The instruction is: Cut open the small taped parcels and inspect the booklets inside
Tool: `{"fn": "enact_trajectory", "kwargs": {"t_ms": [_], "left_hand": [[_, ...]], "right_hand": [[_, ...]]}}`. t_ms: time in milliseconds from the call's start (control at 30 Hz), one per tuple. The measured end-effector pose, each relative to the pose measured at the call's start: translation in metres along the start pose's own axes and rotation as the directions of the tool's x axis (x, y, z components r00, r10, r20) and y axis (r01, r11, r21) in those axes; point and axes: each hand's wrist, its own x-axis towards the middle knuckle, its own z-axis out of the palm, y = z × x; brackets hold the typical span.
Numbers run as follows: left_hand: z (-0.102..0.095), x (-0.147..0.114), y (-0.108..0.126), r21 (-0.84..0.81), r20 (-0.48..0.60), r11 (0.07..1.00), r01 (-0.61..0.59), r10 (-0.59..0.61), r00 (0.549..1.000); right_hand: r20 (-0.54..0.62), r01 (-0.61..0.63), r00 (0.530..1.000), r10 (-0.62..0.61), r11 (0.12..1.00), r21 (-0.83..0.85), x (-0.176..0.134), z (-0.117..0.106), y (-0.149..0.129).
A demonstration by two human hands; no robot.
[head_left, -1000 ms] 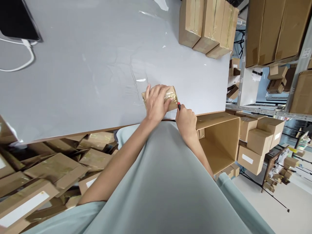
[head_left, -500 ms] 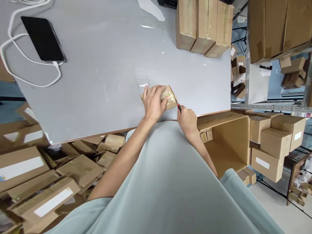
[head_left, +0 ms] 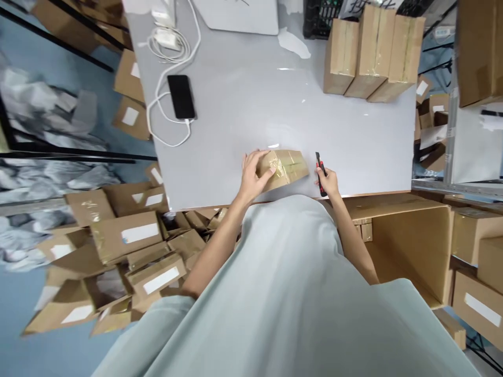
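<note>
Near the table's front edge, my left hand (head_left: 253, 175) grips the left end of a small taped cardboard box (head_left: 290, 166), its thumb on top and its fingers behind. Shiny tape runs over the box, and its right end seems to have a flap standing out. My right hand (head_left: 328, 182) is closed around a black and red box cutter (head_left: 321, 175) just right of the box. The cutter points away from me and does not touch the box.
Three tall cardboard boxes (head_left: 371, 52) stand at the table's back right. A phone (head_left: 181, 97) with a white cable lies at the left, below a laptop (head_left: 239, 15). Opened cartons (head_left: 135, 230) heap up on the left floor. A large open carton (head_left: 408, 246) sits by my right side.
The box cutter has come away from the box's right end and moved right. A flap now extends at that end. The view has shifted left, showing more of the floor there.
</note>
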Motion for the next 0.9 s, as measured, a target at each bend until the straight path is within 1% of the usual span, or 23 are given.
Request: {"fn": "enact_trajectory", "kwargs": {"t_ms": [67, 133, 200, 267, 367, 467, 567, 600, 667, 733, 800, 833, 900], "left_hand": [[-0.014, -0.009, -0.017, -0.037, -0.006, 0.999, 0.033, -0.033, 0.999], [-0.024, -0.021, -0.030, -0.056, -0.011, 0.995, 0.079, -0.079, 0.997], [-0.029, -0.033, -0.038, -0.067, -0.010, 0.989, 0.133, -0.133, 0.991], [-0.030, -0.043, -0.045, -0.085, -0.009, 0.982, 0.171, -0.172, 0.985], [-0.018, -0.048, -0.055, -0.117, 0.007, 0.972, 0.203, -0.204, 0.979], [0.006, -0.039, -0.070, -0.162, 0.044, 0.958, 0.236, -0.232, 0.972], [0.028, -0.029, -0.081, -0.203, 0.073, 0.939, 0.278, -0.269, 0.960], [0.032, -0.027, -0.083, -0.206, 0.073, 0.936, 0.285, -0.275, 0.959], [0.034, -0.029, -0.082, -0.205, 0.054, 0.938, 0.279, -0.274, 0.960], [0.030, -0.035, -0.076, -0.204, 0.021, 0.944, 0.258, -0.259, 0.966], [0.024, -0.043, -0.066, -0.201, 0.000, 0.953, 0.228, -0.233, 0.973], [0.021, -0.047, -0.061, -0.199, -0.002, 0.957, 0.209, -0.214, 0.977], [0.020, -0.051, -0.053, -0.196, 0.006, 0.965, 0.175, -0.177, 0.984]], "right_hand": [[0.066, -0.022, 0.998, 0.020, 0.999, 0.030, 0.010, 0.016, -0.007], [0.131, -0.027, 0.991, 0.020, 0.998, 0.049, 0.010, 0.026, -0.018], [0.172, -0.006, 0.985, -0.001, 0.999, 0.041, 0.005, 0.031, -0.027], [0.172, 0.045, 0.984, -0.046, 0.999, 0.009, -0.004, 0.030, -0.032], [0.094, 0.148, 0.985, -0.143, 0.988, -0.053, -0.019, 0.019, -0.033], [-0.009, 0.218, 0.975, -0.221, 0.964, -0.150, -0.032, 0.002, -0.029], [-0.037, 0.241, 0.965, -0.260, 0.932, -0.270, -0.040, -0.010, -0.027], [-0.029, 0.241, 0.965, -0.262, 0.922, -0.304, -0.042, -0.013, -0.026], [-0.017, 0.238, 0.965, -0.262, 0.899, -0.368, -0.044, -0.018, -0.027], [-0.026, 0.251, 0.956, -0.293, 0.860, -0.443, -0.047, -0.024, -0.031], [-0.011, 0.291, 0.937, -0.350, 0.796, -0.530, -0.052, -0.030, -0.042], [0.028, 0.326, 0.925, -0.379, 0.752, -0.572, -0.055, -0.031, -0.049], [0.175, 0.422, 0.894, -0.413, 0.641, -0.641, -0.063, -0.031, -0.067]]}}
